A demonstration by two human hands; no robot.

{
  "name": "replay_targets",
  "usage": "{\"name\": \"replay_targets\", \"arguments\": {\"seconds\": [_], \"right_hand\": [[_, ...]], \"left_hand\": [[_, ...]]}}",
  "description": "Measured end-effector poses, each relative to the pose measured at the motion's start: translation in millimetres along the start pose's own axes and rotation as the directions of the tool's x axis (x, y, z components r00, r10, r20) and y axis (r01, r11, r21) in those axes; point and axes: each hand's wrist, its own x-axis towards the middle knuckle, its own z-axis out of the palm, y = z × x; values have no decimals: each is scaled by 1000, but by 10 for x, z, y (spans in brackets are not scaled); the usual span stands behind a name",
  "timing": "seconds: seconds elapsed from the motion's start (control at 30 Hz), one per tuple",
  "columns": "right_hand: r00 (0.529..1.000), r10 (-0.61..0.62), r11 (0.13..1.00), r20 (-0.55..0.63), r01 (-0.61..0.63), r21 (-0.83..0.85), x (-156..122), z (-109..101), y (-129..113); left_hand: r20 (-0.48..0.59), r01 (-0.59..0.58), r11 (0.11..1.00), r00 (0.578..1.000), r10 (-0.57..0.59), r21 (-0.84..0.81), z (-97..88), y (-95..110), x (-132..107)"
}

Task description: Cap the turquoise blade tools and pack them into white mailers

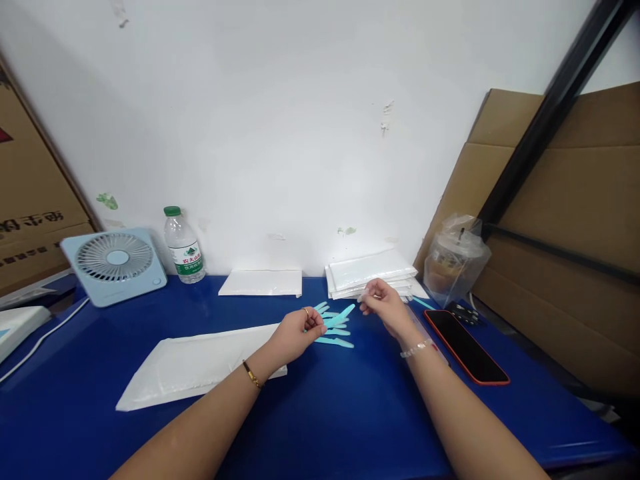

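Note:
My left hand (300,330) pinches a slim turquoise plastic stick (343,315), shaped like an eyebrow razor, its free end slanting up to the right. Beneath and around it, several similar turquoise sticks (336,342) lie fanned out on the blue table (345,413). Just right of the stick's tip, apart from it, my right hand (384,305) has its thumb and fingers pinched together. A small translucent piece (362,295) shows at those fingertips, too small to name. A white padded envelope (200,363) lies partly behind my left wrist and forearm.
White envelopes are stacked (370,275) against the wall, with another white packet (261,282) to their left. A fan (117,263) and water bottle (185,247) stand back left. At right are a phone (467,347), a bagged drink cup (453,263) and cardboard (565,267).

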Motion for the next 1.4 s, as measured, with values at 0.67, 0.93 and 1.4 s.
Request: {"name": "replay_targets", "arguments": {"seconds": [0.67, 0.93, 1.4], "right_hand": [[998, -54, 997, -37, 56, 57, -125, 116, -264], [998, -56, 997, 41, 58, -53, -161, 165, -248], [916, 42, 894, 399, 145, -425, -181, 194, -70]], "left_hand": [[51, 73, 972, 997, -63, -221, -28, 61, 11], [38, 53, 978, 998, -46, -202, -1, -3, 34], [-31, 39, 746, 999, -24, 665, -195, -92, -12]]}}
